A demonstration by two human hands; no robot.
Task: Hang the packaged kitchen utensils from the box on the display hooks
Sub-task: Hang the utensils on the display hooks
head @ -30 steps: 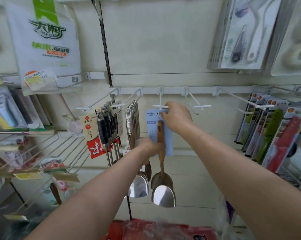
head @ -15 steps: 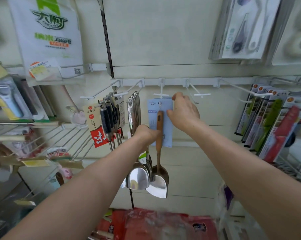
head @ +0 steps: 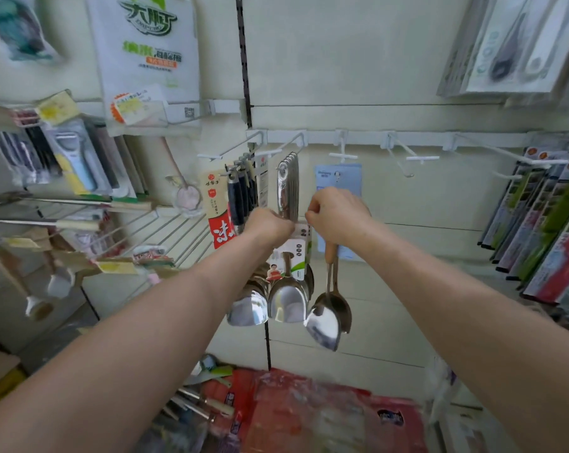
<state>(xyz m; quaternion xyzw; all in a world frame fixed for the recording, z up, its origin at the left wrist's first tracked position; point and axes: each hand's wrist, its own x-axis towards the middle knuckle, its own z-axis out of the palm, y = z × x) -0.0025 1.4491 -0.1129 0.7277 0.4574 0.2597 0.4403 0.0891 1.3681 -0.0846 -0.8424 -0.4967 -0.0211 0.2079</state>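
Under the display hook [head: 342,155] at twelve o'clock, the right hand [head: 338,214] grips the hung wooden-handled spatula [head: 322,325]; the left hand [head: 270,225] clasps the steel spatulas [head: 288,188]. Next, likely: release, fetch another.

Both bare forearms reach up and forward, wrists close together. The left hand [head: 270,225] is curled into a fist, its grip hidden; the right hand [head: 338,215] is curled round a wooden handle [head: 329,254].

White green-lettered packet [head: 146,53], upper left
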